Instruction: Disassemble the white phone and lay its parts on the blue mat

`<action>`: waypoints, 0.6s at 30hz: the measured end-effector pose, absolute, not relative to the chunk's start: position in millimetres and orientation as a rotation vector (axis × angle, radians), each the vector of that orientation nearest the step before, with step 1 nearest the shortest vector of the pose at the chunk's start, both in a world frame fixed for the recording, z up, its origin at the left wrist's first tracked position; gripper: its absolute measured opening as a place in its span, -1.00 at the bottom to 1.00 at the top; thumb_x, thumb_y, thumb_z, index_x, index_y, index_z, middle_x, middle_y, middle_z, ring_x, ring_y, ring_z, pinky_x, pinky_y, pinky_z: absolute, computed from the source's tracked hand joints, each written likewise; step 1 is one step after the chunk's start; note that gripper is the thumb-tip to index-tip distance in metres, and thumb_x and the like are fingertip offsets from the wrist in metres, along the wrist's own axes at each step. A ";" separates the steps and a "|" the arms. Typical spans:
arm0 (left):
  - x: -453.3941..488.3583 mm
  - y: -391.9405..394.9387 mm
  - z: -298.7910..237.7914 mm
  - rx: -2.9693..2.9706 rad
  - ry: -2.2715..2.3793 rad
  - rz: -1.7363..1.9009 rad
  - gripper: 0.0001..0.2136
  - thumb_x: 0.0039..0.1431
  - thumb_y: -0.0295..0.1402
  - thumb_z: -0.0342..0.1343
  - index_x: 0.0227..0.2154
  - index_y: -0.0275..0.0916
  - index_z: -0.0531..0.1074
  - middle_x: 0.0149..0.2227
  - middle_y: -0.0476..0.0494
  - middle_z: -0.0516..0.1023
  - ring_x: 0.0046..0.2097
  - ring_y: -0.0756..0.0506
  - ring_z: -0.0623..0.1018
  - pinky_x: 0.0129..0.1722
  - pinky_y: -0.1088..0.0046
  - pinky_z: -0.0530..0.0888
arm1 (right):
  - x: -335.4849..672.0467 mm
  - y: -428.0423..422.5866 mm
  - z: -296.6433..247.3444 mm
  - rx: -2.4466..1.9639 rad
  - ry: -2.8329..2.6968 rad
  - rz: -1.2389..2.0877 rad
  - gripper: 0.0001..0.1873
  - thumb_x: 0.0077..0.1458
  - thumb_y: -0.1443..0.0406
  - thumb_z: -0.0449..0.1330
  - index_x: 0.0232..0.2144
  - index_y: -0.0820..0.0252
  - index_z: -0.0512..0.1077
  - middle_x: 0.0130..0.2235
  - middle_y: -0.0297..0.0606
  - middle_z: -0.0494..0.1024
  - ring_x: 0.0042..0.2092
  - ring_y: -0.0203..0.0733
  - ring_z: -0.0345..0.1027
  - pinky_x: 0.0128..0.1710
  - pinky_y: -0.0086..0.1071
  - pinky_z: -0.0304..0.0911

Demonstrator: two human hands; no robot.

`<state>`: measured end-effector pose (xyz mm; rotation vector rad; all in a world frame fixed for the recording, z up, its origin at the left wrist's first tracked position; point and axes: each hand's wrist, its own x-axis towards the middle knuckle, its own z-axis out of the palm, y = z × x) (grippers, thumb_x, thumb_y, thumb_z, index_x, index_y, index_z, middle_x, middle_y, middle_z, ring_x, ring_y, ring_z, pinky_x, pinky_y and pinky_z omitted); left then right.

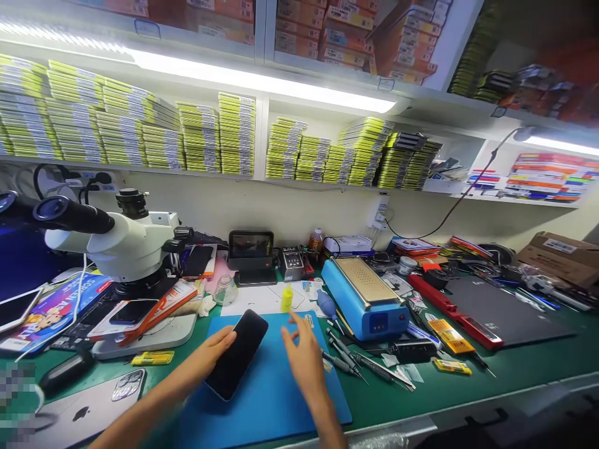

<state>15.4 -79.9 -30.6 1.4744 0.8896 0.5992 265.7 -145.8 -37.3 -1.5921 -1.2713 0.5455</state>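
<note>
A smartphone (238, 355) with a dark screen facing up is tilted over the blue mat (285, 393). My left hand (221, 344) grips it along its left edge, thumb resting on the front. To the right of the phone, my right hand (302, 343) hovers over the mat with its fingers apart and nothing in them. Just behind that hand stands a small yellow bottle (287, 299). Several screwdrivers (344, 352) lie to the right of my right hand, some on the mat's edge.
A white microscope (126, 243) stands at the left, near a large grey phone (88, 408) lying face down. On the right are a blue heating plate machine (362, 299), a blue air blower (326, 304) and a dark pad (505, 312). Shelves of stacked yellow boxes (236, 134) hang above.
</note>
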 end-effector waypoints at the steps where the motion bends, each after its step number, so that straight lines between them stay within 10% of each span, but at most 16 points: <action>1: 11.3 -74.3 -33.8 1.513 0.917 0.559 -0.55 0.49 0.02 0.19 0.17 -0.24 0.54 0.14 -0.25 0.63 0.10 -0.25 0.66 0.13 0.03 0.61 | 272.6 -132.9 -33.1 -1.655 -1.256 0.478 -0.51 0.41 0.03 0.26 0.27 0.04 0.51 0.24 -0.06 0.57 0.06 0.03 0.56 0.13 -0.02 0.52; 13: 0.8 -59.8 -20.0 2.046 1.034 0.232 -0.61 0.50 -0.06 0.21 0.16 -0.24 0.54 0.17 -0.23 0.61 0.15 -0.28 0.63 0.19 -0.04 0.58 | 309.6 -53.6 -20.3 -2.046 -1.363 0.094 -0.56 0.42 0.10 0.32 0.22 0.17 0.48 0.20 -0.10 0.57 0.10 -0.02 0.56 0.09 -0.01 0.55; 18: 9.2 -73.5 -6.2 2.228 1.107 0.131 -0.05 0.12 0.03 0.47 0.52 -0.06 0.26 0.37 -0.35 0.46 0.30 -0.49 0.53 0.31 -0.09 0.45 | 331.2 -53.3 -24.4 -2.133 -1.343 -0.176 -0.56 0.42 0.10 0.31 0.22 0.16 0.48 0.21 -0.09 0.56 0.12 -0.01 0.55 0.11 -0.01 0.55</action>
